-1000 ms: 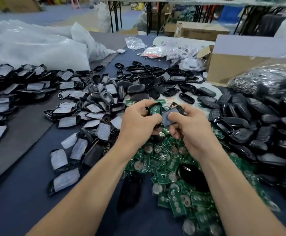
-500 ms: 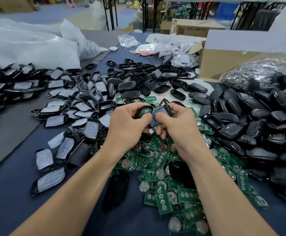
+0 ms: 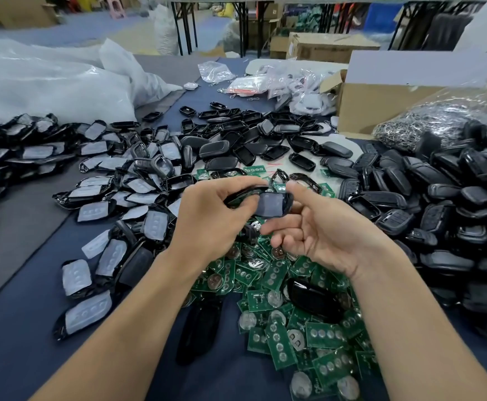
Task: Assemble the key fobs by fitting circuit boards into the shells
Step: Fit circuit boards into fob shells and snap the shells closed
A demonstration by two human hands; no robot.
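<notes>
My left hand grips a black key fob shell whose grey button pad faces me; a bit of green board shows at the end inside my fingers. My right hand lies palm up just right of it. Its thumb tip touches the shell's right end, and its fingers hang loosely curled below without gripping. Both hands hover over a heap of green circuit boards with coin cells. Empty black shells are piled at the right, and shells with grey pads spread to the left.
A glossy black shell lies on the boards and another between my forearms. An open cardboard box and a bag of metal key rings stand at the back right. Large white plastic bags fill the back left.
My right hand has let go of its pinch on the shell and rolled palm up, sliding slightly right. The left hand keeps hold of the shell. The view has tilted a little.
</notes>
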